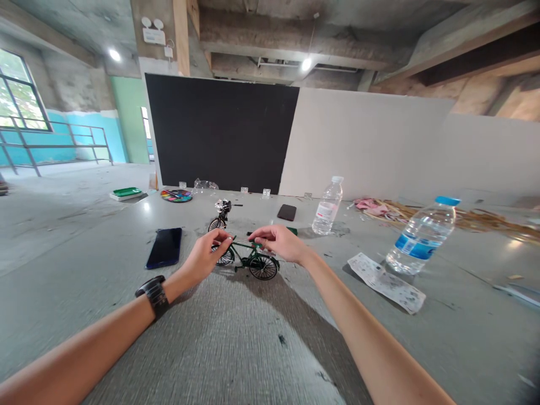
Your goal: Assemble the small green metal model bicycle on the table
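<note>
A small green model bicycle (253,261) stands upright on the grey table (236,337), straight ahead of me. My left hand (206,254), with a black watch on the wrist, pinches the front end of the bicycle near its handlebar. My right hand (278,242) pinches the top of the frame near the saddle. A second small model bicycle (220,216), black and silver, stands just behind the green one.
A dark phone (164,247) lies left of my hands and a smaller dark phone (287,212) behind them. Two water bottles (327,206) (422,236) stand at the right, with a printed sheet (386,281) beside the nearer one. A colour palette (176,196), a green tray (125,193) and straw-like scraps (422,212) lie farther back.
</note>
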Motion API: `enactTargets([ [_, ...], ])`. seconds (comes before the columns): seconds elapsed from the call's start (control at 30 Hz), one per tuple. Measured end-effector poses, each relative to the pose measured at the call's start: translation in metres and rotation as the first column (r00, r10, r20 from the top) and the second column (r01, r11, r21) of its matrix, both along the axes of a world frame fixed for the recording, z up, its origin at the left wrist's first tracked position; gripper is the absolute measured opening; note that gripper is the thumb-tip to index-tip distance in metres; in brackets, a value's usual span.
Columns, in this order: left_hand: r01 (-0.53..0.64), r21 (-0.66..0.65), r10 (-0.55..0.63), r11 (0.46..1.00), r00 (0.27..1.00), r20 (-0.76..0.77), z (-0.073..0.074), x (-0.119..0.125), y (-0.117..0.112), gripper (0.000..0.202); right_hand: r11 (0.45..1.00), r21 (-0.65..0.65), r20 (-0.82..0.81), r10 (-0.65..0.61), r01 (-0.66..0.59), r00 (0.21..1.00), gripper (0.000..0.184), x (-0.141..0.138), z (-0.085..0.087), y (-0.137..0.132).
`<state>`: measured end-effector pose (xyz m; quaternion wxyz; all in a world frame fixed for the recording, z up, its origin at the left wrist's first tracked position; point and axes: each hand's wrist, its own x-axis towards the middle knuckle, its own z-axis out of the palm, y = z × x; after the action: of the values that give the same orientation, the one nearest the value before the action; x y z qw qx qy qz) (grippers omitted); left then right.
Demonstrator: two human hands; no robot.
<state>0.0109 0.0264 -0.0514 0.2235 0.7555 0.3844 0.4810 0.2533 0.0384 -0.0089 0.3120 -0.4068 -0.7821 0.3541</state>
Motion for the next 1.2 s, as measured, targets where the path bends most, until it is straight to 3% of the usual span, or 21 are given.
enactTargets([
  [0.97,-0.027,-0.017,0.027,0.999,1.000,-0.001,0.002,-0.002,0.002,0.022,0.995,-0.089,-0.076,0.030,-0.037,0.997,0.030,0.006,-0.013,0.008],
  [1.1,0.074,0.039,-0.068,0.996,0.989,-0.132,-0.003,-0.001,0.001,0.020,0.992,-0.116,-0.032,0.043,-0.047,0.999,0.031,0.002,-0.012,0.004],
  [1.2,0.139,-0.009,-0.139,0.990,0.977,-0.164,-0.008,0.003,-0.003,0.021,0.983,-0.165,-0.040,0.072,-0.078,0.997,0.032,-0.004,-0.011,0.000],
])
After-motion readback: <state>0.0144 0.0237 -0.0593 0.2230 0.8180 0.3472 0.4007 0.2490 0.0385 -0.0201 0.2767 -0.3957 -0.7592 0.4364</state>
